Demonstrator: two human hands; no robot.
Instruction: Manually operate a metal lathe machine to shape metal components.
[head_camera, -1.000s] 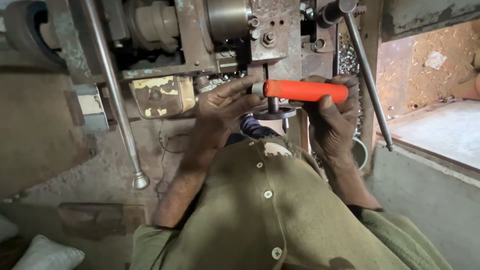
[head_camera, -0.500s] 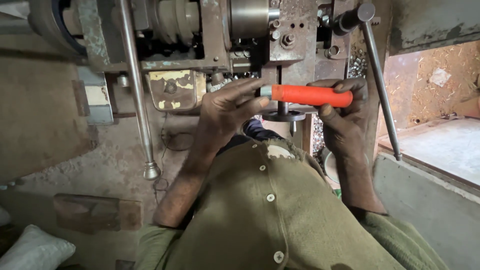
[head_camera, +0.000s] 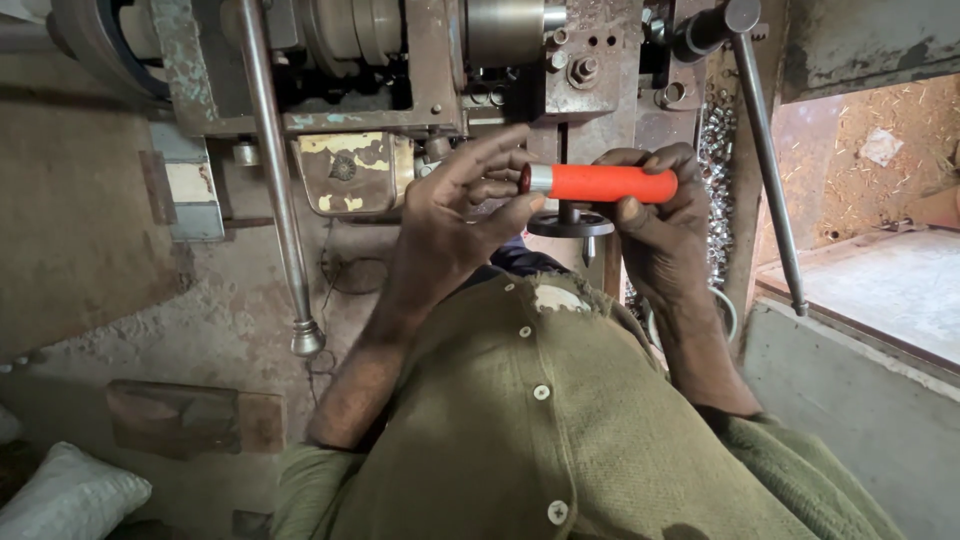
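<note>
Nearest the camera: your olive buttoned sweater (head_camera: 560, 430) fills the bottom of the view and hides your lap and whatever is under it. Both forearms come up out of it.

Your right hand (head_camera: 655, 235) is wrapped around the far end of the orange handle (head_camera: 610, 183), thumb on the underside; the handle's right tip is covered by your fingers. The handle lies level, in front of the machine.

Your left hand (head_camera: 455, 215) sits at the metal collar end, thumb tip under it, fingers half spread and curled; can't tell how firmly it pinches.

Just behind: a small dark handwheel (head_camera: 570, 222), partly hidden by both hands.

Further back: grey machine body (head_camera: 420, 60), cut off by the top edge. Two long levers, left (head_camera: 275, 190) and right (head_camera: 765, 160). Pile of small metal pieces (head_camera: 715, 160), too small to identify.
</note>
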